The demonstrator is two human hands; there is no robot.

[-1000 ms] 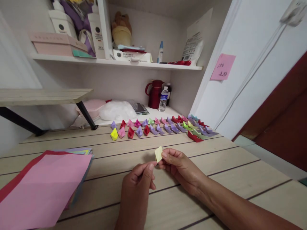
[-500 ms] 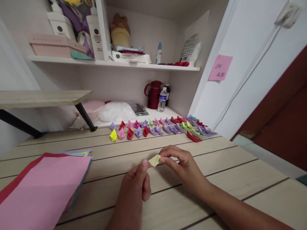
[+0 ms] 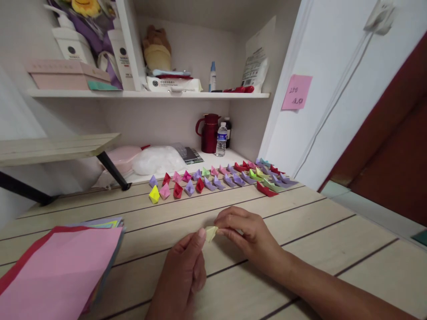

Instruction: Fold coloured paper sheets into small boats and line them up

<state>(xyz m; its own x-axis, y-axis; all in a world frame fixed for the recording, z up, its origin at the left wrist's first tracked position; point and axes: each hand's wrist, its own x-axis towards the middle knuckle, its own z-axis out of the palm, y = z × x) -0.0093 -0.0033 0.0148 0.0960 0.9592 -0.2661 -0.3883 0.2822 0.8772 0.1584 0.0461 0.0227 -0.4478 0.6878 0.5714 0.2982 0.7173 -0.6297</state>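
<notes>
A small piece of pale yellow folded paper [image 3: 211, 234] is held just above the wooden table, between my two hands. My left hand [image 3: 187, 260] pinches its left end between thumb and curled fingers. At the other end, the thumb and fingertips of my right hand [image 3: 248, 231] close on its right corner. Fingertips hide both ends of the paper, and its exact fold cannot be made out. Beyond my hands, folded paper boats in several colours stand in rows, among them a yellow boat [image 3: 154, 194] and a red boat [image 3: 267, 190].
A stack of coloured paper [image 3: 63, 262], pink on top, lies at the left. A small raised shelf [image 3: 60, 149] on black legs stands behind it. At the back are a dark red jug [image 3: 209, 133], a water bottle [image 3: 221, 140] and a white plastic bag [image 3: 158, 161].
The folded yellow paper has turned and now looks smaller and narrower between my fingers. Both hands have shifted slightly left and down in view, and the whole scene has moved a little left.
</notes>
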